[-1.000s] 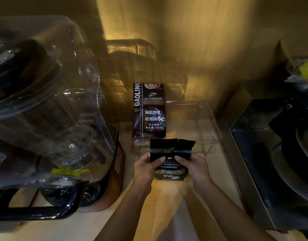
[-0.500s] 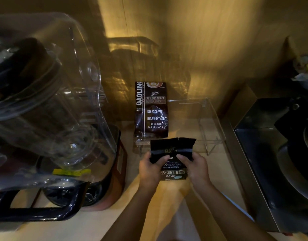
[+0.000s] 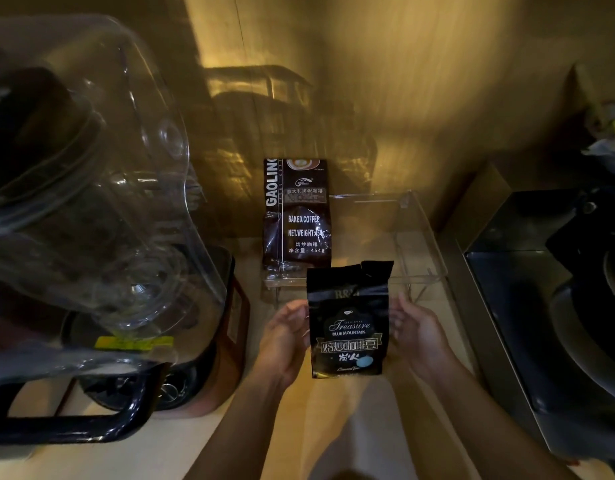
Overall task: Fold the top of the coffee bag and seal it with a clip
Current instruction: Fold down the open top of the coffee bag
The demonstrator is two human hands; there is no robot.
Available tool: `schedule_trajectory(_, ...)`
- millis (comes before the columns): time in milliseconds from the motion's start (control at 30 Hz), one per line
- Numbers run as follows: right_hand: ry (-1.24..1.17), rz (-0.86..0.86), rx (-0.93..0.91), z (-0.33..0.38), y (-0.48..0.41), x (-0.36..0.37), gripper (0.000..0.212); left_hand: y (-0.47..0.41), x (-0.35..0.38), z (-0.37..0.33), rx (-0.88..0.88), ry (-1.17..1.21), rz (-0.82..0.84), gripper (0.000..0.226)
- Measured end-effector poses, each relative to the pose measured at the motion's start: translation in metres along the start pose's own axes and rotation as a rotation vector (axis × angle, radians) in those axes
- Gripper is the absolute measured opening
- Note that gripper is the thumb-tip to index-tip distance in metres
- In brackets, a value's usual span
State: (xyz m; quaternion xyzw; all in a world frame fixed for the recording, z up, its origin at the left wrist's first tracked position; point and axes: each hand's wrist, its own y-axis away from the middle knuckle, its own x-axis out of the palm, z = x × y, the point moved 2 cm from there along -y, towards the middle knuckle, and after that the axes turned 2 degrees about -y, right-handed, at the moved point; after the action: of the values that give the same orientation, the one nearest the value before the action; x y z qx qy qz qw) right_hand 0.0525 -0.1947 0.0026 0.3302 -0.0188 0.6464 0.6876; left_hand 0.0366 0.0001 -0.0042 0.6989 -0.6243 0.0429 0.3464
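A small black coffee bag (image 3: 349, 327) marked "Treasure Blue Mountain" stands upright on the pale counter, its torn top unfolded and crumpled. My left hand (image 3: 287, 332) is cupped at the bag's left edge, fingertips touching it. My right hand (image 3: 415, 329) is held palm-inward just off the right edge, fingers spread, with a small gap to the bag. Neither thumb lies over the front of the bag. I see no clip anywhere in view.
A taller dark "Gaoling Baked Coffee" bag (image 3: 297, 216) stands in a clear acrylic tray (image 3: 424, 244) right behind. A large clear blender jug (image 3: 91, 188) on its base fills the left. A dark metal appliance (image 3: 548, 306) lines the right side.
Both thumbs have come off the front of the bag and my hands have spread out to its sides. The bag now stands on the counter, closer to me.
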Motion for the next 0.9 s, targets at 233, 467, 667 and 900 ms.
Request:
schedule_trajectory(233, 0.412, 0.157, -0.044, 0.008, -0.008, -0.014, 0.039, -0.002, 0.003, -0.020, 0.180, -0.618, 0.057, 0.040)
schedule_trajectory(467, 0.606, 0.262, -0.120, 0.015, -0.010, -0.012, 0.020, -0.004, 0.010, -0.023, 0.157, -0.680, 0.316, 0.022)
schedule_trajectory(667, 0.547, 0.100, -0.178, 0.000, -0.014, -0.018, 0.036, 0.000, 0.012, -0.007, 0.308, -0.725, 0.220, 0.018)
schedule_trajectory(900, 0.576, 0.072, -0.308, -0.002, -0.012, -0.017, 0.037, -0.001, 0.020, 0.001, 0.267, -0.521, 0.084, 0.027)
